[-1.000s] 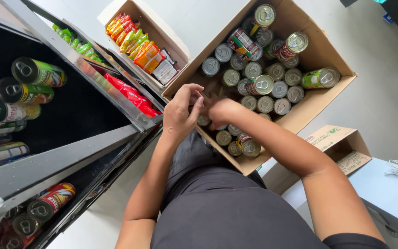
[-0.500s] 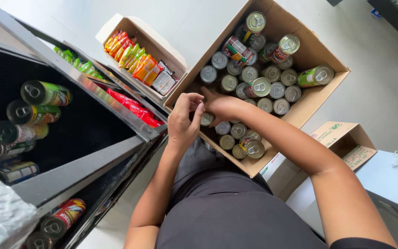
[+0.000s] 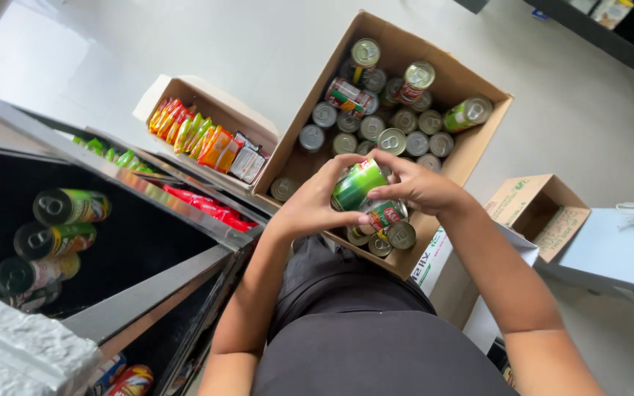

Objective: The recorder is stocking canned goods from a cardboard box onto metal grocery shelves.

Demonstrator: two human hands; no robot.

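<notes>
A green can point(image 3: 358, 183) is held on its side between both hands, just above the near end of a large cardboard box point(image 3: 478, 150). My left hand point(image 3: 315, 205) cups it from the left and below. My right hand point(image 3: 418, 182) grips it from the right and above. The box holds several silver-topped cans point(image 3: 394, 125), some standing and some lying on their sides, mostly at its far end. A few more cans point(image 3: 390, 233) lie under my hands.
A dark metal shelf rack point(image 3: 163, 202) stands at the left with green cans point(image 3: 67, 207) lying on a shelf. A smaller box of orange and green packets point(image 3: 203, 143) sits beyond it. An empty small carton point(image 3: 541, 213) sits on the floor at right.
Both hands were down among the cans in the box. They have come up toward me holding a green can between them, and the view has tilted slightly.
</notes>
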